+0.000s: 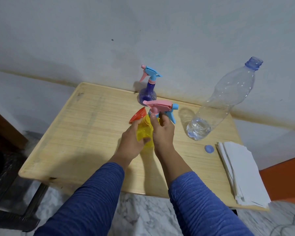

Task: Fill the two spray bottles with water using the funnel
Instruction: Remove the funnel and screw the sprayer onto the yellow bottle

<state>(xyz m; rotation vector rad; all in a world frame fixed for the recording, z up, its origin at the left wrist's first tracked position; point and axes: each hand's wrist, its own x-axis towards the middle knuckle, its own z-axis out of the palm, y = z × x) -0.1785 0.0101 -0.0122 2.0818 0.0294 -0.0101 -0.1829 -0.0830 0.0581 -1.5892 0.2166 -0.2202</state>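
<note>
Head view, read from left to right. A small wooden table [75,133] stood against a pale wall. Near its middle an orange funnel [138,116] lay tilted on the tabletop, just left of the yellow spray bottle [144,133] and partly hidden behind it. The left hand [131,142] gripped the yellow bottle's body, fingers curled round its lower part. The bottle stood upright on the table. The right hand [163,132] pinched the collar at the bottle's neck, thumb and fingers closed on it directly beneath the pink and blue trigger head [160,106], which sat on top of the bottle. Both forearms wore blue ribbed sleeves. Behind the yellow bottle, near the wall, a purple spray bottle [146,94] stood upright with its own trigger head fitted. Further right a large clear water bottle [225,99] stood uncapped, with a little water in its base. Its blue cap [209,148] lay on the table in front of it. At the right edge lay a stack of white paper [242,172].
</note>
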